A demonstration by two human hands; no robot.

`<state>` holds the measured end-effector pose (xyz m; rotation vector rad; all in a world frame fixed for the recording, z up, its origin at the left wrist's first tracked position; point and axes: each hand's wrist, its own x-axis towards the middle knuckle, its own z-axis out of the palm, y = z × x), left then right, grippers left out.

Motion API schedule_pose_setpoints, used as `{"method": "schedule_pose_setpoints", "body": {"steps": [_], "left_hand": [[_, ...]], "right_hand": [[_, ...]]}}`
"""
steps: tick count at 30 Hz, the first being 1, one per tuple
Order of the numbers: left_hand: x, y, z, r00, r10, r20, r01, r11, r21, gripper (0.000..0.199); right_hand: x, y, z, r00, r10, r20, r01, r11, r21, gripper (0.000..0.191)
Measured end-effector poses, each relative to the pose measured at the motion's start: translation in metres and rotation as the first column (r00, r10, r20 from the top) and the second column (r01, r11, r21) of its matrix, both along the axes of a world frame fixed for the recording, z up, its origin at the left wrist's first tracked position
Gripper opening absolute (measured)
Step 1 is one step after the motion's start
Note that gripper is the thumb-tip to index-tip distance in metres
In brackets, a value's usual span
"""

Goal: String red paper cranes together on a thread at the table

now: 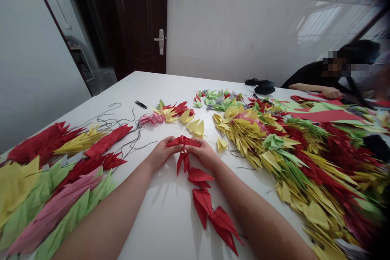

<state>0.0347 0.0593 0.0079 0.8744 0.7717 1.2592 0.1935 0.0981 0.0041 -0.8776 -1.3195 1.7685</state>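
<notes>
The folded red paper [183, 141] looked matt and crisp, with sharp creases. The white table top [146, 85] had a smooth, faintly glossy finish. The door [137, 20] was dark polished wood, its handle [161, 42] dull brushed metal, and the wall tiles [228, 40] were smooth and glossy.

Two bare forearms [183, 219] angle inward from below, the left hand [163, 154] and right hand [202, 155] almost touching, fingers [190, 149] curled downward and pinching.
</notes>
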Motion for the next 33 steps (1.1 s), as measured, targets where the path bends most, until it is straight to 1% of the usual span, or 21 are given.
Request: {"method": "schedule_pose_setpoints", "body": {"steps": [2, 5, 10, 15, 18, 22, 27, 30, 33], "left_hand": [[0.0, 0.0, -0.001, 1.0, 0.011, 0.015, -0.011, 1.0, -0.014, 0.025], [0.0, 0.001, 0.0, 0.999, 0.037, 0.038, -0.035, 0.998, -0.043, 0.025], [0.002, 0.0, 0.002, 0.997, 0.061, 0.054, -0.059, 0.998, -0.032, 0.025], [0.003, 0.0, 0.003, 0.996, 0.058, 0.062, -0.059, 0.998, 0.007, 0.024], [0.004, 0.0, 0.003, 0.997, 0.068, 0.027, -0.068, 0.998, -0.012, 0.027], [0.004, 0.0, 0.003, 0.997, 0.077, -0.005, -0.077, 0.997, -0.022, 0.036], [0.003, -0.002, 0.004, 0.999, 0.037, 0.023, -0.037, 0.999, -0.012, 0.04], [0.003, -0.002, 0.004, 0.999, 0.037, 0.005, -0.037, 0.999, -0.011, 0.041], [0.002, -0.002, 0.004, 0.999, 0.032, -0.015, -0.032, 0.999, -0.001, 0.041]], "right_hand": [[0.002, 0.002, 0.0, 1.0, 0.005, 0.004, -0.005, 1.0, 0.005, 0.029], [0.003, 0.005, 0.0, 1.0, -0.019, -0.001, 0.019, 1.0, 0.024, 0.027], [-0.003, 0.0, 0.001, 0.99, -0.072, -0.119, 0.073, 0.997, 0.003, 0.026], [-0.006, -0.008, -0.001, 0.999, -0.031, -0.034, 0.031, 1.0, -0.001, 0.028], [-0.004, -0.005, -0.005, 0.999, -0.004, -0.034, 0.005, 1.0, 0.018, 0.028], [-0.002, -0.002, -0.008, 0.998, 0.026, -0.049, -0.024, 0.999, 0.035, 0.029], [0.0, -0.002, -0.006, 0.999, 0.038, -0.015, -0.036, 0.995, 0.093, 0.026], [0.001, -0.001, -0.003, 0.999, 0.038, 0.033, -0.043, 0.989, 0.14, 0.025], [0.003, 0.0, -0.002, 0.998, 0.03, 0.054, -0.039, 0.987, 0.159, 0.025]]}}
